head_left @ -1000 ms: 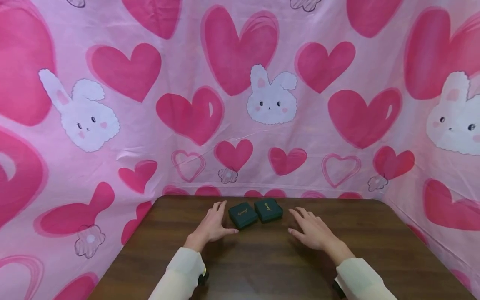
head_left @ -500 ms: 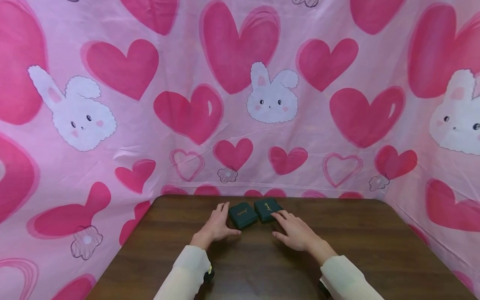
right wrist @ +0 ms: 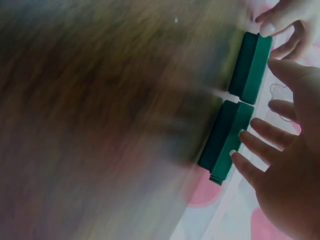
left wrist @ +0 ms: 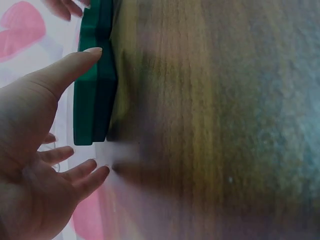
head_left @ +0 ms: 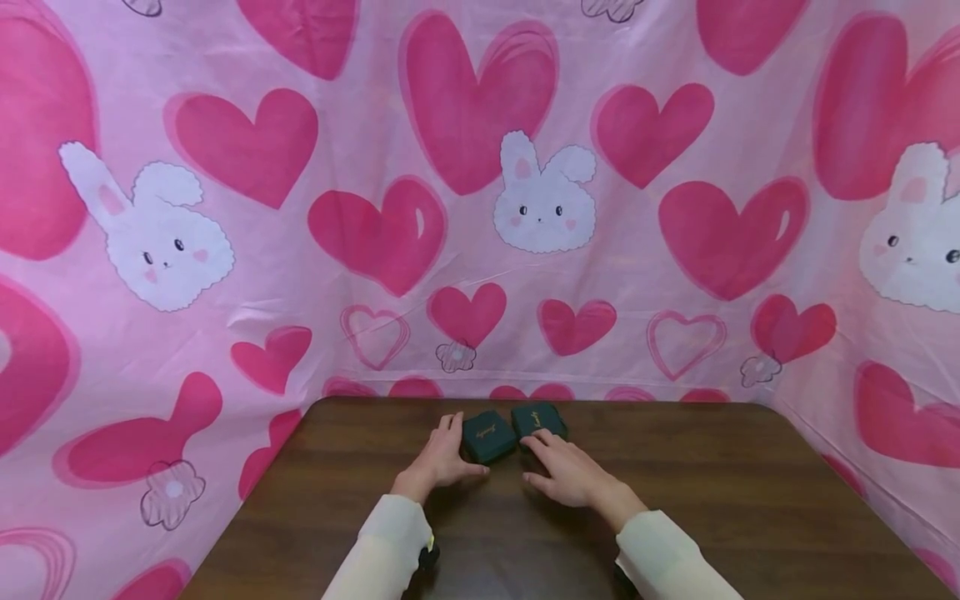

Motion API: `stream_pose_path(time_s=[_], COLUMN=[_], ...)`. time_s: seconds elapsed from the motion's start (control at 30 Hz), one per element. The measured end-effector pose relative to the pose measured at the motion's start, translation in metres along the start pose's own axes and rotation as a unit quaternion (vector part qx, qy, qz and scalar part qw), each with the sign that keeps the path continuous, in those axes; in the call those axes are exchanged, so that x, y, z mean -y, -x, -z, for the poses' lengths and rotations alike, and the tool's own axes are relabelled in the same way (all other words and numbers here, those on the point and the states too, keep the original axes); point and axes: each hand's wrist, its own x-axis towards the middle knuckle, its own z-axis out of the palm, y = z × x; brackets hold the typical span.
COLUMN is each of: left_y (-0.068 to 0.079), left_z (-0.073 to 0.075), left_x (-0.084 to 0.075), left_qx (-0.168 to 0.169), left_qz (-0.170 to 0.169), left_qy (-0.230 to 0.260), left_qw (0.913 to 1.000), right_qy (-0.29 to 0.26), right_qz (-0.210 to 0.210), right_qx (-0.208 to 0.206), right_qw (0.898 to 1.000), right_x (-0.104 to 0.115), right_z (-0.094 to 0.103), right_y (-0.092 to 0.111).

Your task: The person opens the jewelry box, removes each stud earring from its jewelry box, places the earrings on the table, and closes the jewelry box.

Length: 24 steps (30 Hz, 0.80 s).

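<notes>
Two small dark green square boxes with gold lettering lie side by side near the table's far edge. My left hand (head_left: 438,461) is at the left box (head_left: 489,437), its fingers along the left side and its thumb by the front. In the left wrist view the thumb overlaps this green box (left wrist: 90,107), with the other fingers spread beside its end. My right hand (head_left: 570,473) reaches over the front of the right box (head_left: 538,416) and hides part of it. In the right wrist view its loosely spread fingertips overlap the right box (right wrist: 226,142); none are curled round it.
The brown wooden table (head_left: 487,550) has rounded far corners. A pink cloth (head_left: 480,250) with hearts and white rabbits hangs behind it and on both sides. Both forearms wear pale sleeves (head_left: 382,546), with a black band under each cuff.
My right hand has moved left, from beside the right box to over its front edge. My left hand has shifted slightly right, closer round the left box. The boxes stay about where they were.
</notes>
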Motion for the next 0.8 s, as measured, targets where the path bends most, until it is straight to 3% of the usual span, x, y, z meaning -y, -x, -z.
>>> stream_pose_path(time_s=[0.2, 0.53, 0.8], left_y=[-0.005, -0.017, -0.022], left_z=[-0.003, -0.010, -0.009], left_x=[-0.001, 0.002, 0.003], left_qx=[0.000, 0.004, 0.006], left_qz=[0.011, 0.032, 0.025], left_qy=[0.005, 0.005, 0.017], left_qw=[0.9999, 0.9995, 0.9995], right_qy=[-0.012, -0.044, -0.065], right_qz=[0.007, -0.026, -0.030], right_qx=[-0.002, 0.015, 0.014], right_qw=[1.000, 0.999, 0.997], right_x=[0.002, 0.001, 0.002], right_z=[-0.005, -0.012, -0.016], right_y=[-0.006, -0.017, -0.025])
